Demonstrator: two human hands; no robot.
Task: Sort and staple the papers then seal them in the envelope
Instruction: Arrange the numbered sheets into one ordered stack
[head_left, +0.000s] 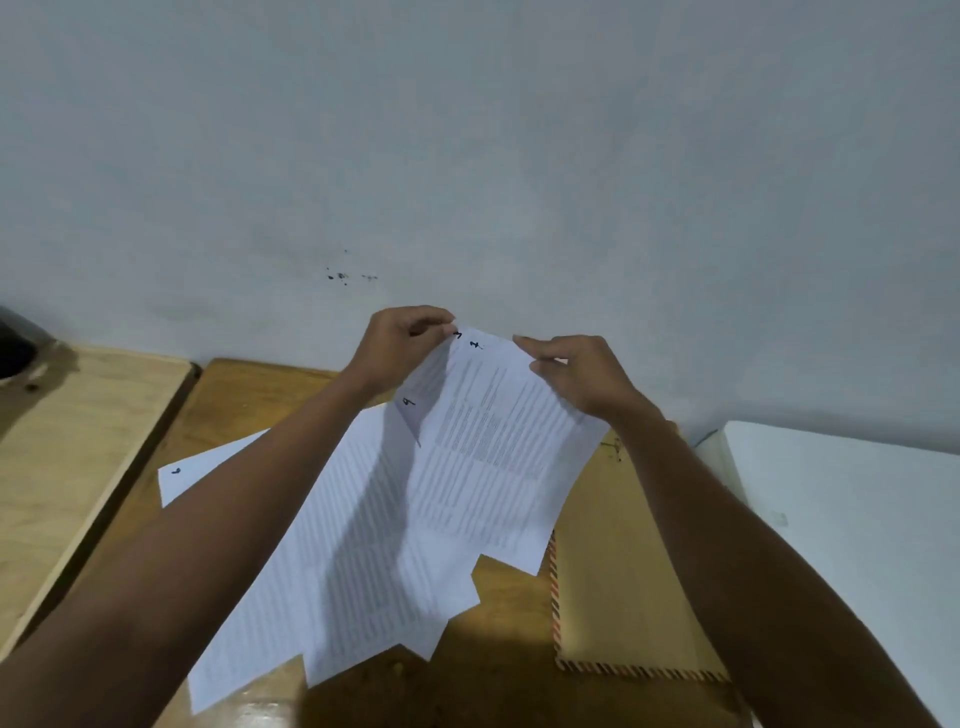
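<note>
Evidently still sorting, both hands, left hand (400, 338) and right hand (576, 374), pinch the top corners of numbered papers (488, 441) lifted above the table (249, 395), beside the envelope (623, 571); next comes ordering pages by number.

Papers (363, 545) on table (249, 395); envelope (623, 571) at right.

both hands — left hand (402, 340), right hand (576, 374) — pinch raised papers (488, 441); envelope (618, 571) beneath
</note>
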